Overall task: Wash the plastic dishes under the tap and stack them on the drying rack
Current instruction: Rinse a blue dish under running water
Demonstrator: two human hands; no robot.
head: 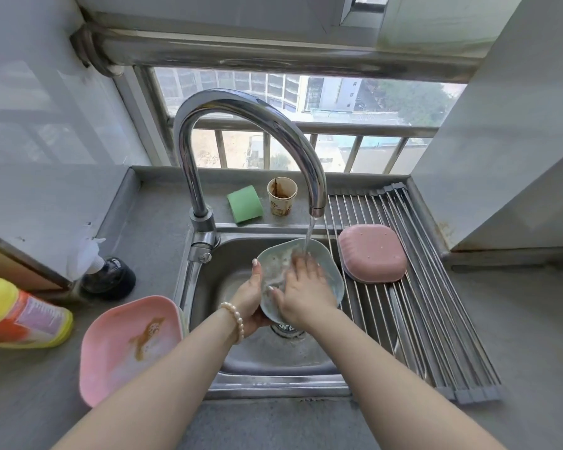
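Note:
A pale green plastic dish [330, 271] is tilted over the sink [273, 381] under running water from the tap [317, 209]. My left hand [251, 303] grips the dish's left rim and underside. Inside the dish my right hand [306, 287] lies flat, its fingers in the water stream. One pink dish [372, 253] rests upside down on the drying rack [436, 319] to the right of the sink. Another pink dish [127, 345] with brown stains sits on the counter to the left.
A green sponge [245, 204] and a stained paper cup [281, 196] stand on the ledge behind the sink. A yellow detergent bottle [20, 315] lies at the far left, near a dark bottle [108, 276]. Walls close in on both sides.

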